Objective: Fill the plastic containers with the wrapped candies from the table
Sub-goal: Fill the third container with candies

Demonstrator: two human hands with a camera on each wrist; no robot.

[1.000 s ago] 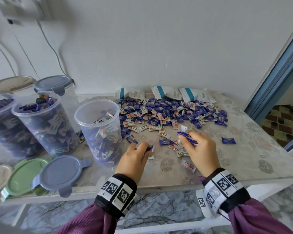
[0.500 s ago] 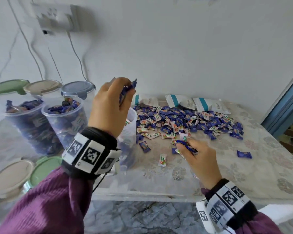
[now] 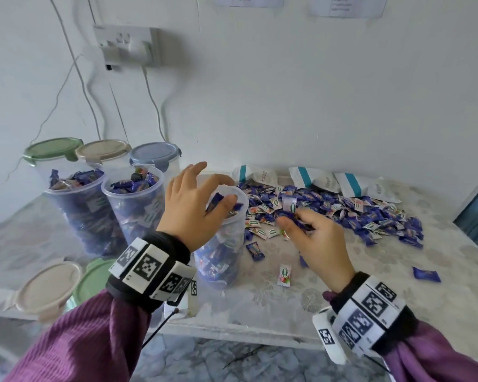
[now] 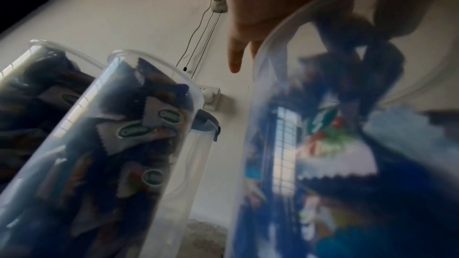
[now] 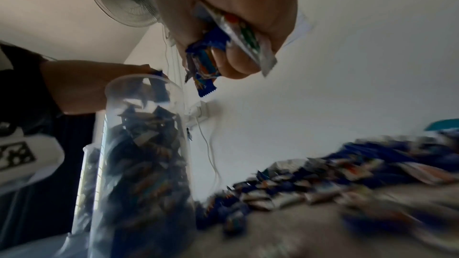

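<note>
The left hand [image 3: 189,208] hangs over the mouth of the nearest open container [image 3: 221,244], its grip spread, fingers loose, with blue candies [image 3: 217,202] at its fingertips just at the rim. The container stands on the table [image 3: 398,285], partly filled. The right hand [image 3: 319,241] is raised just beside it, grip pinching a small bunch of candies [image 5: 223,46], blue and white wrappers sticking out between thumb and fingers. Behind it the candy pile [image 3: 342,213] spreads across the table toward three white packets [image 3: 315,180] by the wall. Two full open containers [image 3: 133,205] stand left of the nearest one, three lidded ones [image 3: 105,153] behind them. Loose lids [image 3: 47,290] lie at the table's near left edge.
</note>
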